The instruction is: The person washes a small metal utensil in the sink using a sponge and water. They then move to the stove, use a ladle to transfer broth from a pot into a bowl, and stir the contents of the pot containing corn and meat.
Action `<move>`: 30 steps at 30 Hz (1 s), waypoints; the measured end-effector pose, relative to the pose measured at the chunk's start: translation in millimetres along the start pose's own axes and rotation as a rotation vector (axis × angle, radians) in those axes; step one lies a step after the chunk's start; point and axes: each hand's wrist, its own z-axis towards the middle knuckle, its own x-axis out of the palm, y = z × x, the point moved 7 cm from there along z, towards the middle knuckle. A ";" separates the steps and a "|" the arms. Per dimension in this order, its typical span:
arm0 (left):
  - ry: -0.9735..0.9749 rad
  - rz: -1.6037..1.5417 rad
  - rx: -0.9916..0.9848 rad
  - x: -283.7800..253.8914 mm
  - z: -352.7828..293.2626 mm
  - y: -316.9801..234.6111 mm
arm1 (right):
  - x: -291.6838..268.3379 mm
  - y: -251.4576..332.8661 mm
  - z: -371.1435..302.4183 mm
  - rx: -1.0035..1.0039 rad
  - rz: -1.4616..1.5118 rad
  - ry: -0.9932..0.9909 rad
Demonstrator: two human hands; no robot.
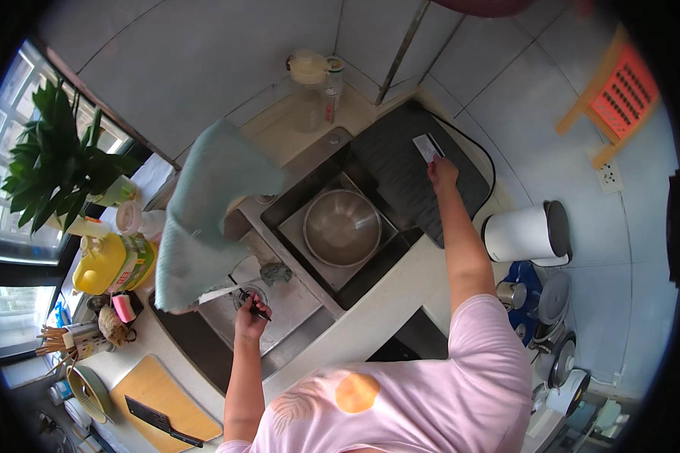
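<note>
Your left hand [251, 317] hangs over the left sink basin [295, 302], fingers curled shut around a small thin dark tool [258, 309] whose tip pokes out to the right; what kind of tool it is you cannot tell at this size. Just beyond the knuckles sits the round drain [248, 296], and a crumpled grey rag [276, 272] lies a little farther right on the basin floor. Your right hand [441, 172] reaches far across to the dark ribbed draining mat [400, 174] on the right of the sink, its fingers pinched on a small flat white card-like piece [428, 146], which stands tilted against the mat at its far edge. Between your two arms, in the right basin, rests a round steel bowl [341, 226], upright and shiny. A pale green towel [208, 204] hangs over the tap area on the left, covering part of the left basin. Nearer left on the counter lie a wooden cutting board [159, 392] with a dark cleaver [159, 421] on it, and a yellow bottle [113, 263] beside the window.
</note>
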 end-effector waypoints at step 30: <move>-0.074 -0.052 0.018 -2.5 -7.1 14.8 | -54.8 89.0 -27.6 -1.023 -1.852 -0.205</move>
